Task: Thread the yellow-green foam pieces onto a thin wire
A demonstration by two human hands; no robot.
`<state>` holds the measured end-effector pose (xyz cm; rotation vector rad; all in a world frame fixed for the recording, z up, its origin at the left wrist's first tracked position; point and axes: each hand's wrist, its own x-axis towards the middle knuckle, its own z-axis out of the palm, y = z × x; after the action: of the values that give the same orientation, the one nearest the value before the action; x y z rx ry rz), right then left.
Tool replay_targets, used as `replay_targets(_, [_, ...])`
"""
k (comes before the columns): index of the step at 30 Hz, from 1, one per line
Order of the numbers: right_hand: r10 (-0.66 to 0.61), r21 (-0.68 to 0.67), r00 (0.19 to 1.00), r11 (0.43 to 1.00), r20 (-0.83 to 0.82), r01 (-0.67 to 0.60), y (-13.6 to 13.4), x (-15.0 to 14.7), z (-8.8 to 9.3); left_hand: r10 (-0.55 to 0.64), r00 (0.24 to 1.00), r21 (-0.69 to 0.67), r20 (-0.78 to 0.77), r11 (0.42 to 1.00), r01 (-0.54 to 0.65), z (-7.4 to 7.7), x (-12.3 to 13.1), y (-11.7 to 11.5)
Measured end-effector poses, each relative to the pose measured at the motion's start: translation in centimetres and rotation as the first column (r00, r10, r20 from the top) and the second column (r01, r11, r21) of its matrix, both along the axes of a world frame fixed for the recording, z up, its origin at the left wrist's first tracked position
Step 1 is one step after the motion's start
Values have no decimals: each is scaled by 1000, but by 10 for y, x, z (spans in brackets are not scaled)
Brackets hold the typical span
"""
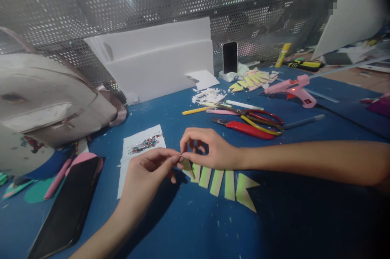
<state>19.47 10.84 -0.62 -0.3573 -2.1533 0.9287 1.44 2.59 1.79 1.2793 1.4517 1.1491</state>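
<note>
My left hand (154, 169) and my right hand (213, 149) meet over the blue table, thumbs and forefingers pinched together around something tiny that I cannot make out. Just beneath the fingertips lies a row of green and cream foam-like strips (217, 182), spaced slightly apart. At its right end is a notched piece (245, 192) shaped like a fish tail. The row's left end is partly hidden by my fingers. Left of my hands, a white sheet (129, 149) bears a heap of glittery multicoloured bits (148, 144), its lower part covered by my left hand.
Behind my right hand lie a red cutter knife (248, 129), scissors (258, 117), several pens and white scraps (209, 96). A pink glue gun (297, 91) with a lit red light rests at right. A black phone (65, 206) and a pale backpack (51, 96) occupy the left.
</note>
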Motion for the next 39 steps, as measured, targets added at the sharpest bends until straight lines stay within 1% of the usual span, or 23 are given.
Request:
replay_targets(8, [-2, -2, 1000, 1000, 6, 2, 0, 1, 0, 5, 995, 45, -98, 999, -1, 0, -3, -1])
replay_targets(14, [-2, -6, 1000, 1000, 3, 2, 1, 0, 0, 6, 994, 50, -105, 999, 0, 0, -3, -3])
replay_targets(21, [-16, -4, 1000, 1000, -11, 16, 2, 0, -2, -26, 995, 67, -94, 997, 33, -1, -5, 0])
replay_targets(30, [-29, -2, 999, 1000, -20, 29, 1, 0, 0, -39, 998, 101, -41, 994, 43, -1, -8, 2])
replay_targets(39, [-21, 25, 1000, 999, -22, 21, 0, 0, 0, -19, 996, 30, 85, 999, 16, 1, -2, 2])
